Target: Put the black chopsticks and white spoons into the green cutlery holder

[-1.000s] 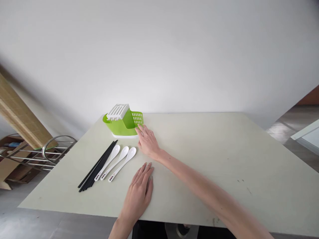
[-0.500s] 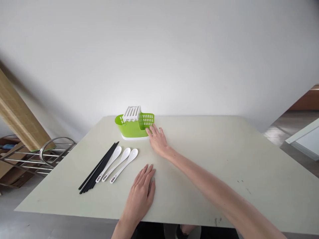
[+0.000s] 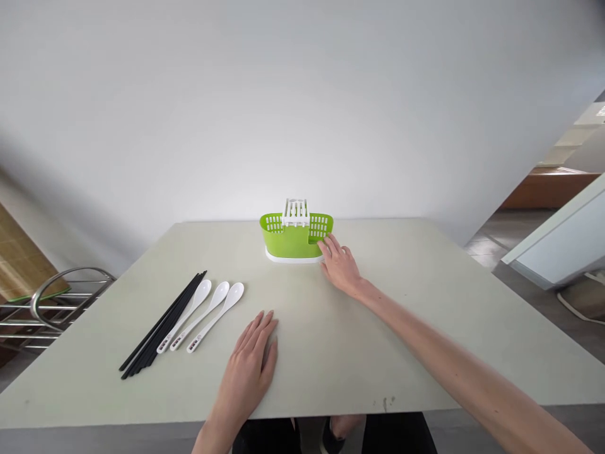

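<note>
A green cutlery drainer (image 3: 287,244) with perforated sides stands upright near the back middle of the table, on a white base tray (image 3: 292,259). A white slotted piece (image 3: 296,213) sits across its top. My right hand (image 3: 341,268) grips the drainer's right end, its fingers against the wall there. Palm down, my left hand (image 3: 249,359) lies flat near the front edge and holds nothing. To its left lie three white spoons (image 3: 218,313), side by side with bowls pointing away. Several black chopsticks (image 3: 163,326) form a bundle left of the spoons.
The pale table (image 3: 378,353) reaches back to a white wall (image 3: 302,107). Left of it are a metal rack (image 3: 61,299) and a tan board (image 3: 23,258). A white panel (image 3: 558,233) stands beyond the right side.
The drainer has slid right along the back of the table, with my right hand at its end. My left hand stays flat. The view has turned slightly right.
</note>
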{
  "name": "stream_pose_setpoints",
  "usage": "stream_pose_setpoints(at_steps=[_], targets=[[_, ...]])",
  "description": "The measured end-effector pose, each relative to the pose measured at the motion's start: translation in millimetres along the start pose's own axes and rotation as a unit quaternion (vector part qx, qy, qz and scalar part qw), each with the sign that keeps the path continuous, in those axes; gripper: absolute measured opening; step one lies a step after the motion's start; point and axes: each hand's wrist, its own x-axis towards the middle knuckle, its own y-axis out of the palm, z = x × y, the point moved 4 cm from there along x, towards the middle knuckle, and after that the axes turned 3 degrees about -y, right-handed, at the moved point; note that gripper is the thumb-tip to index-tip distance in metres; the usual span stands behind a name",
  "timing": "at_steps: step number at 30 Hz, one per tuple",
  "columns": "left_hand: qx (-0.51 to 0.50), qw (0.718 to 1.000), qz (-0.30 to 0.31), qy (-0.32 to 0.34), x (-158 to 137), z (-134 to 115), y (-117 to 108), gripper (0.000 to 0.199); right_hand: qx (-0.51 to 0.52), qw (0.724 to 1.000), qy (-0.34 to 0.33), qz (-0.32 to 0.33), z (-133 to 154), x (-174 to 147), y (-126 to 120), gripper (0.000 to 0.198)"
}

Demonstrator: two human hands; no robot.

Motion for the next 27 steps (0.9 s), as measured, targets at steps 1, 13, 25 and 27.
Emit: stream_pose_setpoints(at_steps=[1,13,25,27], targets=[[0.002,1.0,0.001,0.0,0,0,1,0.047,-0.003,1.0,-0.002,-0.005,-7,-2,1,0.057],[0.021,1.0,0.007,0.003,1,-3,-1,0.046,-0.032,0.999,0.007,-0.041,-69,-28,9,0.058],[0.04,0.978,-0.162,-0.127,3,32,-81,0.032,0.023,0.998,0.034,-0.057,-94,-55,-4,0.06],[0.071,0.956,-0.158,-0.235,6,71,-105,0.041,0.043,0.996,0.042,-0.062,-89,-70,-11,0.065]])
